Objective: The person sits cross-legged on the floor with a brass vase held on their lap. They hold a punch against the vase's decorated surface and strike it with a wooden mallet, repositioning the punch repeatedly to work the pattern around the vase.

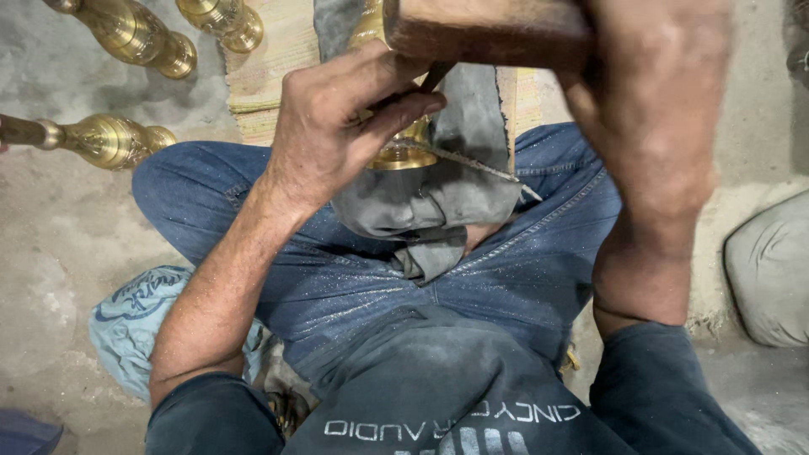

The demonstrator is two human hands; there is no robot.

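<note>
My left hand [337, 118] is closed around a thin chisel [434, 76], its tip against a shiny brass piece [403, 152] that rests on a grey cloth [447, 198] over my crossed legs. My right hand [653, 93] is raised close to the camera and grips a wooden mallet [484, 32] above the chisel. A slim metal file or rod [480, 164] lies across the cloth beside the brass piece. The upper part of the brass piece is hidden behind my left hand and the mallet.
Several turned brass vessels lie on the concrete floor at upper left [135, 34] [105, 139] [227, 21]. A woven mat [270, 76] lies ahead of my knees. A pale blue bag [135, 324] sits at my left, a grey sack [771, 270] at right.
</note>
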